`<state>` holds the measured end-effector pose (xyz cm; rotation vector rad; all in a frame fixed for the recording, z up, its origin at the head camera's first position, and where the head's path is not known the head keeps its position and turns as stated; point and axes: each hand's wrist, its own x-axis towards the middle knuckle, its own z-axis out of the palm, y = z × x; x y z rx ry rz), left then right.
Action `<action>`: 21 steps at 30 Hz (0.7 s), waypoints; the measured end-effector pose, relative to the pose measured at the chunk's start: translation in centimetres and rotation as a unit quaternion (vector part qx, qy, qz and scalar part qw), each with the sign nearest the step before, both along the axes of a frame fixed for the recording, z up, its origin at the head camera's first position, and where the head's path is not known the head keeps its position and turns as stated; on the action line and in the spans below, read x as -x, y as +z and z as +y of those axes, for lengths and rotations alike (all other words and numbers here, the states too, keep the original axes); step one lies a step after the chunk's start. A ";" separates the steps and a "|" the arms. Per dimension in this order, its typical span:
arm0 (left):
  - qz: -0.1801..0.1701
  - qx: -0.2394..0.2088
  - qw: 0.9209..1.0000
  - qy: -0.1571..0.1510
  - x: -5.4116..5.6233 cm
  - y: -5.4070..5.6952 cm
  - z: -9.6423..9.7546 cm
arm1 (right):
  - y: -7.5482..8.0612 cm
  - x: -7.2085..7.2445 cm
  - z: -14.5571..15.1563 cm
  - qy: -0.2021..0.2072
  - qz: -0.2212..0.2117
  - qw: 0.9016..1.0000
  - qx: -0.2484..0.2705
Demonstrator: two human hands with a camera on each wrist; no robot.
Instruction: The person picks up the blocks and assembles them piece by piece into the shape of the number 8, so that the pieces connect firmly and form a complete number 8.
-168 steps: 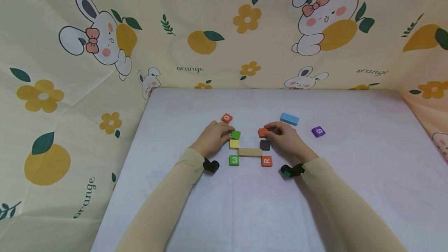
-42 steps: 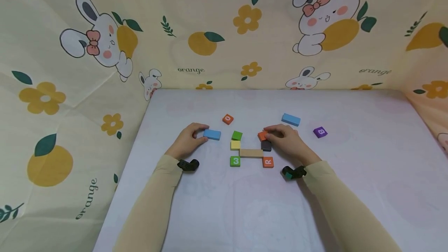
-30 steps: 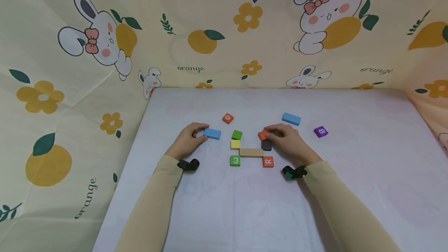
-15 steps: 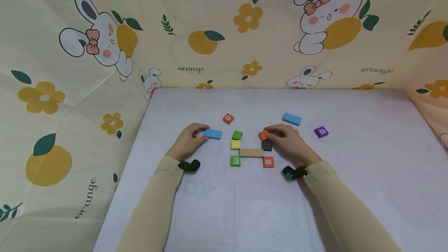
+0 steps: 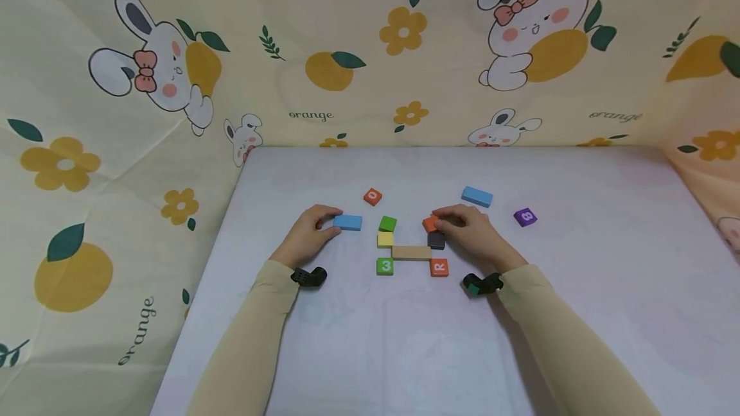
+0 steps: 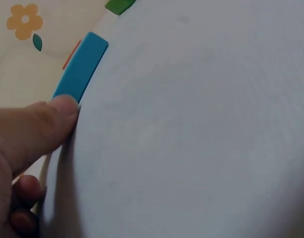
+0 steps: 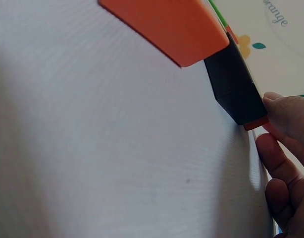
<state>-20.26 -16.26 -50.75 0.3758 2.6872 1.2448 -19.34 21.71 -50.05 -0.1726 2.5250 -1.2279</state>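
Observation:
My left hand (image 5: 308,234) pinches the left end of a blue rectangular block (image 5: 349,223) between thumb and fingers, left of the other blocks. In the left wrist view the thumb (image 6: 63,106) lies on that block's near end. The right hand (image 5: 475,236) pinches a small orange block (image 5: 429,224), set at a slant just behind a black block (image 5: 436,240); its fingers partly cover it. Across from these, a tilted green block (image 5: 388,223) stands behind a yellow block (image 5: 385,239). A plain wooden block (image 5: 411,253) bridges the space between the two sides.
In front lie a green block marked 3 (image 5: 384,266) and an orange block marked R (image 5: 439,267). Farther back are an orange 0 block (image 5: 372,196), another blue block (image 5: 476,196) and a purple block (image 5: 525,217). A patterned cloth (image 5: 358,31) rises behind the white tabletop (image 5: 347,352).
Earliest, my left hand was at the green block; it then moved left and now holds a blue block. The right hand's orange block has turned to a slant. Over the last second, both hands stay still.

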 end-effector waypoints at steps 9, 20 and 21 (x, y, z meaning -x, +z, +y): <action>0.022 0.023 0.999 0.027 -0.4 0.7 1.8 | -0.1 0.1 -0.1 0.001 0.009 1.000 -0.001; 0.033 -0.002 0.999 -0.032 1.2 3.5 8.9 | -0.2 0.1 0.0 0.005 0.017 1.000 -0.004; 0.028 0.002 0.999 -0.036 1.4 3.7 9.5 | -0.2 0.1 0.0 0.005 0.016 1.000 -0.004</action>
